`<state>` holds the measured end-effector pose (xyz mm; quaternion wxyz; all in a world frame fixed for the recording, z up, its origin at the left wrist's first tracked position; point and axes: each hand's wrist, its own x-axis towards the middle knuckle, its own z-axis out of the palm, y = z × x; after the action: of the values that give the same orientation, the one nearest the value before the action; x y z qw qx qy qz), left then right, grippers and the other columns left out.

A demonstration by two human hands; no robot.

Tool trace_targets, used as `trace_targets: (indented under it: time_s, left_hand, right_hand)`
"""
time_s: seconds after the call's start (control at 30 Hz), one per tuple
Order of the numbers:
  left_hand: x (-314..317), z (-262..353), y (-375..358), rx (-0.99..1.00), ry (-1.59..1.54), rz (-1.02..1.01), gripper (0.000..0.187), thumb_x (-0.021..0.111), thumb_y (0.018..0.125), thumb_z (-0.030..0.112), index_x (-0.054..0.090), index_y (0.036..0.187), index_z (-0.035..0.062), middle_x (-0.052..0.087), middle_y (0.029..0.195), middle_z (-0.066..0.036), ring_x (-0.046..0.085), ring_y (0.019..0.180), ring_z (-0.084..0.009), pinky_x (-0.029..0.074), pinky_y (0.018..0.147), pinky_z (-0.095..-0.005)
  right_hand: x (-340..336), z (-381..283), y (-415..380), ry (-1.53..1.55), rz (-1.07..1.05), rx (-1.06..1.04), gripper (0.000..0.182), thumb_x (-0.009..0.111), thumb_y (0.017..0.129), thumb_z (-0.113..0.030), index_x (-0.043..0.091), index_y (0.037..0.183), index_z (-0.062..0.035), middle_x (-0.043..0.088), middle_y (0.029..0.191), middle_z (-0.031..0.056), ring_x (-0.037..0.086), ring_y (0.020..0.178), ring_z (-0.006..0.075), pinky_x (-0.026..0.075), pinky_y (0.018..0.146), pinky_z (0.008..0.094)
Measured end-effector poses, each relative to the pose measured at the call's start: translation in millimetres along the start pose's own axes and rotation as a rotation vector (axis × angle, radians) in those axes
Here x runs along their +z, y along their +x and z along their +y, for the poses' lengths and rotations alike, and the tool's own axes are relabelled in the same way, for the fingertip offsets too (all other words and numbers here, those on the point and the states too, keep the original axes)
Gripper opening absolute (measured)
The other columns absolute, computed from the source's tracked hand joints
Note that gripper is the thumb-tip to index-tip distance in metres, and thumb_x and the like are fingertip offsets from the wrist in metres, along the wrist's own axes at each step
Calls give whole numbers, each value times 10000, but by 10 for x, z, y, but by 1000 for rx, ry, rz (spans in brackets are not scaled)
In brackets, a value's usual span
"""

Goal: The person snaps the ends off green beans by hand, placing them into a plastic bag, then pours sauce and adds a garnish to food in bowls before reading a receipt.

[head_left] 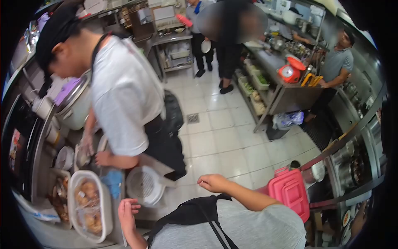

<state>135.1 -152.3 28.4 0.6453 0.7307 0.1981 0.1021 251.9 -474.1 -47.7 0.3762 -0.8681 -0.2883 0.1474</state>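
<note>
My left hand (127, 209) is raised near the counter, its fingers loosely bent and apart, with nothing in it that I can see. Beside it on the left is a white plastic tub (106, 224) holding bagged orange-brown food (88, 203). A blue cloth (112, 182) lies just behind the tub. Above my left hand is a white perforated basket (143, 186). My right hand (213, 182) hangs over the tiled floor in front of my chest. Its fingers are curled in, and no object shows in them.
A co-worker (124, 87) bends over the left counter, close to me. A pink lidded bin (290, 193) stands by my right elbow. At the back right are a steel table (290, 93) with an orange scale (289, 74) and other people. White tiles (224, 145) cover the floor.
</note>
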Motion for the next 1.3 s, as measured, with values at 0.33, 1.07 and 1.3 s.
trace_targets:
  time_s: [0.33,1.07,1.3]
  left_hand:
    - [2871,339,796,136,8,-508,372,431,849,208,391,506,70,381,430,22,341,372,-46,278,348,-212]
    - [4826,841,4025,-24,-243,-706,485,223,892,413,433,621,69,356,437,12,317,370,-58,276,357,-197]
    - [5146,919,4907,53,-206,-479,550,122,883,456,457,906,21,406,466,-1,339,354,-67,293,358,-185]
  right_hand:
    - [-1418,1282,-958,123,288,359,193,527,774,-181,561,910,-49,569,692,74,530,621,152,426,591,262]
    - [-2186,5649,307,-98,-173,1057,294,521,743,-311,550,887,-57,571,849,173,543,767,341,442,651,410]
    - [-2984,6233,1753,-47,-319,985,307,516,757,-328,541,914,-66,576,845,127,552,730,281,446,626,383]
